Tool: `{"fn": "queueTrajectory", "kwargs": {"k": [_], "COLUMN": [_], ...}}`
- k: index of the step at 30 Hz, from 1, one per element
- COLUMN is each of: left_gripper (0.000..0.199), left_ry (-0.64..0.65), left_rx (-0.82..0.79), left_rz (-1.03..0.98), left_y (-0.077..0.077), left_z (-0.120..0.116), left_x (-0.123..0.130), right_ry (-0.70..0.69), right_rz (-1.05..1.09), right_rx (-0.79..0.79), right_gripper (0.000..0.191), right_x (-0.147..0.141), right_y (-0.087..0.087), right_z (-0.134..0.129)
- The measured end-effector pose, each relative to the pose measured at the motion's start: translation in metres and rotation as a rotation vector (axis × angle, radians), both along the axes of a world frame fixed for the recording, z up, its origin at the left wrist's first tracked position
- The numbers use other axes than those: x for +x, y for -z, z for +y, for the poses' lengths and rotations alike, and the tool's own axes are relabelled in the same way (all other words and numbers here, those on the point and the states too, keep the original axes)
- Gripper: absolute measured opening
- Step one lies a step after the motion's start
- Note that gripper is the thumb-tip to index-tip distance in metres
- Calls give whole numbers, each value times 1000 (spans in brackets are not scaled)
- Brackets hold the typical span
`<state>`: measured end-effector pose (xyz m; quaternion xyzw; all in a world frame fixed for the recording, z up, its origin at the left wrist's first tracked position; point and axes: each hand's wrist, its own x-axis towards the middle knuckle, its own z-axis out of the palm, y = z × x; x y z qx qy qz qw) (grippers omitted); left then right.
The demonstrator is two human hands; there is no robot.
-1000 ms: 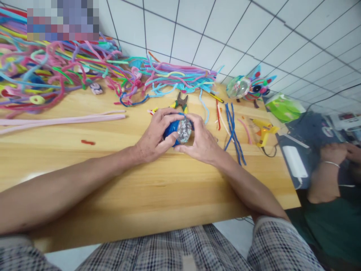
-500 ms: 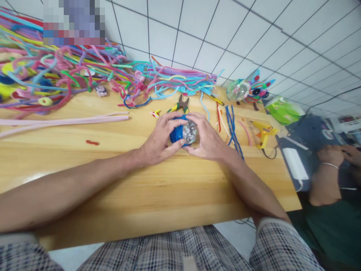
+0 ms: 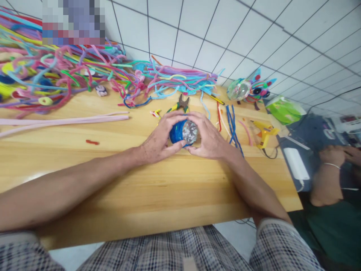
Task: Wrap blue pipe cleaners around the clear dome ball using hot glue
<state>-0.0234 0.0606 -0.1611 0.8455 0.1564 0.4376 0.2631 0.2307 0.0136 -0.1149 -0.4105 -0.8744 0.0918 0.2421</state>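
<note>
Between my two hands is a round blue object (image 3: 177, 134) with a silvery, crinkled end facing right. My left hand (image 3: 160, 140) curls round its left side, thumb along the bottom and fingers over the top. From the right, my right hand (image 3: 207, 138) cups the silvery end, thumb below and fingers above. Just behind the hands lie pliers (image 3: 184, 102) with green and yellow handles, partly hidden. Blue pipe cleaners (image 3: 231, 124) rest right of my right hand, beside a red one (image 3: 219, 117) and a white one.
Colourful pipe cleaners (image 3: 180, 79) are heaped along the wall. Pink strips (image 3: 70, 120) and a red piece (image 3: 92, 142) lie left. At right are a yellow glue gun (image 3: 264, 132), a decorated figure (image 3: 255, 90), a green packet (image 3: 284, 110), a white box (image 3: 296, 163) and another person's hands (image 3: 332, 154).
Both hands keep their hold on the blue object, which has turned very slightly, showing a bit more of its silvery end. The rest looks the same.
</note>
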Motion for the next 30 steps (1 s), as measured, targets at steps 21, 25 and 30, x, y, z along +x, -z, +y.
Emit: {"fn": "queueTrajectory", "kwargs": {"k": [21, 25, 30], "left_gripper": [46, 52, 51], "left_ry": [11, 69, 94], "left_rx": [-243, -170, -133], "left_rz": [37, 27, 28], "left_y": [-17, -13, -12], "left_z": [4, 7, 8], "left_x": [-9, -10, -10], "right_ry": [25, 37, 33], "right_rz": [23, 19, 36], "right_rx": [-12, 7, 7], "right_gripper": [100, 101, 99], "right_x": [-6, -7, -5], "right_y": [-4, -2, 0], "right_z": [-5, -5, -3]}}
